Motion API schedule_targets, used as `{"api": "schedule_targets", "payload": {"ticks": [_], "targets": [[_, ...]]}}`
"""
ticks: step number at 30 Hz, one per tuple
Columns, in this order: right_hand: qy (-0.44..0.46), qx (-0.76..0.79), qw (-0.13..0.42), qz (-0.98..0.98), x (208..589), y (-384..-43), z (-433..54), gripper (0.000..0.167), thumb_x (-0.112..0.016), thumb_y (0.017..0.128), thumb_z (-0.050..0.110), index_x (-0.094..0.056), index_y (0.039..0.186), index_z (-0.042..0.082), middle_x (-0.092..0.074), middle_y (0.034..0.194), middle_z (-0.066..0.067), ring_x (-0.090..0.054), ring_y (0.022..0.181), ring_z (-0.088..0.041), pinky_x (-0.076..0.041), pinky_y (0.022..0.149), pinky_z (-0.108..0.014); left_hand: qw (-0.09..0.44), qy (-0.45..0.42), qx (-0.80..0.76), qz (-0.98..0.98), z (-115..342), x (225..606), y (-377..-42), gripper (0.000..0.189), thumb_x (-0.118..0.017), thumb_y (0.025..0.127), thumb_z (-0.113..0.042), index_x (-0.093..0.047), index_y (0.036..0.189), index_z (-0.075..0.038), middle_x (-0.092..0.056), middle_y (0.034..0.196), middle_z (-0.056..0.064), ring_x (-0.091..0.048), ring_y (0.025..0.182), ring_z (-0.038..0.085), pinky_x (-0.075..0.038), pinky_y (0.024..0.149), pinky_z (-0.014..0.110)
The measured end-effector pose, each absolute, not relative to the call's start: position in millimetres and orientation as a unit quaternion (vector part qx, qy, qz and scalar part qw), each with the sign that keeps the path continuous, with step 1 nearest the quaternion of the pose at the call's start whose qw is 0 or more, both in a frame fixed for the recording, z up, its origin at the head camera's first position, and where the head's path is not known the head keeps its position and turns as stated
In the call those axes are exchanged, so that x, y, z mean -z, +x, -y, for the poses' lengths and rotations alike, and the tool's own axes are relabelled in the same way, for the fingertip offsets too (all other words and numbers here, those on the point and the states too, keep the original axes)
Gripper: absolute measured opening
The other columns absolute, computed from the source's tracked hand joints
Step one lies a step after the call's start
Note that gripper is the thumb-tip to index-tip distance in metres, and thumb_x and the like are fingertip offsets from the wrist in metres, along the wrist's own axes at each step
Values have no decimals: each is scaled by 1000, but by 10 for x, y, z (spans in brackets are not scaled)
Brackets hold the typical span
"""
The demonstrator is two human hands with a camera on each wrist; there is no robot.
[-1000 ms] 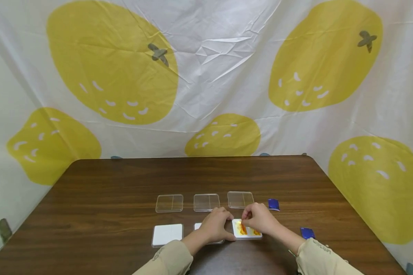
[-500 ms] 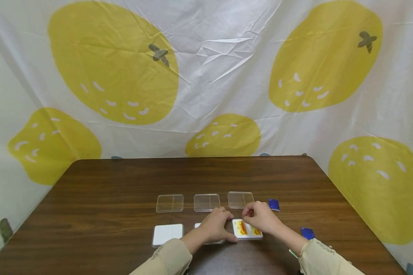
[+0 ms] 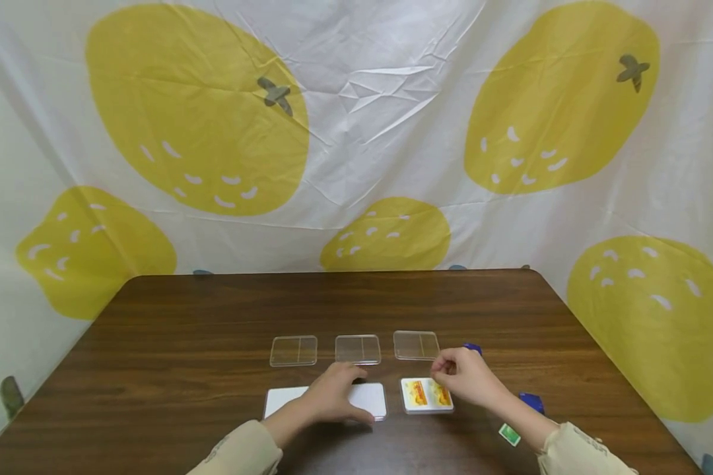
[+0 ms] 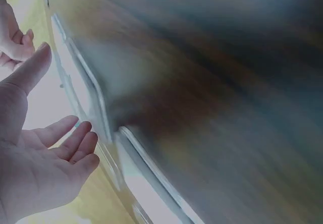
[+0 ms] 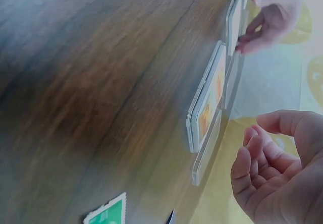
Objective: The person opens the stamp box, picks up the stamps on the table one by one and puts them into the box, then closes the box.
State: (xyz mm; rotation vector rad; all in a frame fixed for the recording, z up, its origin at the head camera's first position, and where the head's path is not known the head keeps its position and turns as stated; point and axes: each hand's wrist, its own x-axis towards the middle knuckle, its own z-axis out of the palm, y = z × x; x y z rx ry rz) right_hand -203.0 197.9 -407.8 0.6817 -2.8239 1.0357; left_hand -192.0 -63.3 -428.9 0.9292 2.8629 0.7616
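A flat white case [image 3: 428, 408] with two yellow-and-orange pictures on top lies in front of me at centre right. My right hand [image 3: 468, 377] hovers by its upper right corner. In the right wrist view its fingers are loosely curled, thumb apart from them, with nothing seen between. My left hand [image 3: 331, 394] is spread over the gap between two plain white cases, one at the left [image 3: 281, 399] and one in the middle [image 3: 370, 400], partly covering both. The left wrist view shows its fingers relaxed and holding nothing.
Behind the cases lie three clear plastic trays, left [image 3: 294, 351], middle [image 3: 358, 349] and right [image 3: 416, 346]. Two blue packets, a far one [image 3: 474, 348] and a near one [image 3: 531, 402], are beside my right arm, with a green serrated-edged packet [image 5: 110, 215] nearer me.
My left hand has moved left, off the pictured case. The right hand has lifted away to the right, uncovering the right picture. The green packet has come out from behind the right sleeve.
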Motion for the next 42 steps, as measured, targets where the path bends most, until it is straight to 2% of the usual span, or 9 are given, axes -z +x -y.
{"api": "schedule_targets", "payload": {"ticks": [8, 13, 20, 31, 35, 42], "targets": [[211, -349, 21, 913, 4093, -1987, -2084, 4, -63, 76, 4, -64, 72, 5, -56, 62, 5, -45, 53, -2, -40, 48, -19, 30, 275, -253, -927, 903, 4334, -1867, 72, -81, 58, -41, -58, 111, 3, -56, 103, 10, -50, 97, 26, -44, 83, 40], [211, -351, 17, 912, 4118, -1971, -2139, 7, -63, 79, 7, -64, 74, 3, -57, 64, 4, -47, 55, -2, -42, 50, -20, 17, 274, -258, -926, 960, 4345, -1850, 64, -83, 56, -35, -61, 105, 1, -55, 97, 6, -49, 93, 23, -43, 82, 37], [185, -367, 0, 912, 4091, -1924, -2272, 5, -66, 78, 9, -64, 76, 6, -56, 66, 4, -46, 56, -2, -39, 50, -19, 8, 273, -256, -927, 981, 4376, -1852, 57, -83, 56, -33, -64, 100, -3, -54, 91, 1, -47, 88, 18, -43, 78, 32], [162, -353, -2, 921, 4107, -1769, -2673, 6, -66, 79, 12, -66, 77, 7, -59, 67, 4, -48, 57, 1, -42, 53, -20, 7, 278, -267, -923, 984, 4377, -1864, 56, -84, 55, -31, -64, 99, -2, -55, 90, 2, -46, 87, 18, -43, 76, 33], [152, -339, -2, 928, 4157, -1701, -2816, 5, -67, 78, 12, -65, 76, 8, -60, 67, 5, -48, 58, 2, -42, 54, -20, 4, 281, -270, -921, 985, 4386, -1866, 56, -84, 55, -32, -64, 98, -2, -55, 90, 2, -47, 87, 18, -43, 76, 32], [172, -328, -26, 929, 4268, -1601, -3010, 8, -69, 70, 5, -63, 76, 5, -56, 66, 4, -46, 55, 3, -40, 48, -20, -3, 285, -274, -918, 988, 4420, -1875, 56, -84, 54, -31, -64, 98, -3, -55, 90, 1, -47, 87, 19, -42, 77, 33]]}}
